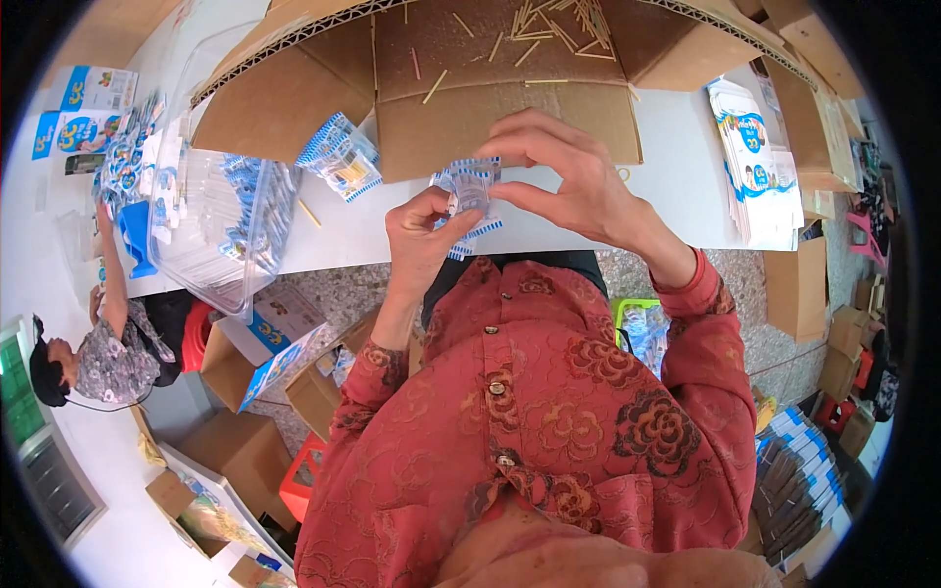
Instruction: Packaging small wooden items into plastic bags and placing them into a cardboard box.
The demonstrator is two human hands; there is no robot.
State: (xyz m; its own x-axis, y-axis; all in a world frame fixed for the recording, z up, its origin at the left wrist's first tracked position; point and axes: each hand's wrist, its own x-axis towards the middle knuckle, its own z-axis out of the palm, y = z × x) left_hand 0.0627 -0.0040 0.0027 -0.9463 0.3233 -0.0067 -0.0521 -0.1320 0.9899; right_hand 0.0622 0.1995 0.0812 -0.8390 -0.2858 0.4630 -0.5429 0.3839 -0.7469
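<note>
My left hand (420,230) pinches small clear plastic packets (476,186) with blue-and-white striped ends, above the near table edge. They overlap, so I cannot tell how many there are. At their right side is my right hand (569,176), thumb and forefinger apart, the thumb tip close to or touching the packet's edge. Beyond both hands lies an open cardboard box (510,122) with thin yellowish sticks (578,29) scattered inside. Left of my hands a similar striped packet (341,159) rests on the table, with pale contents showing.
A clear plastic tub (186,240) with striped packets overhangs the table's left edge. Flat printed bags (750,162) are stacked at right. Another person (118,358) reaches over the table at far left. Cartons (230,456) and a green basket (627,309) stand below.
</note>
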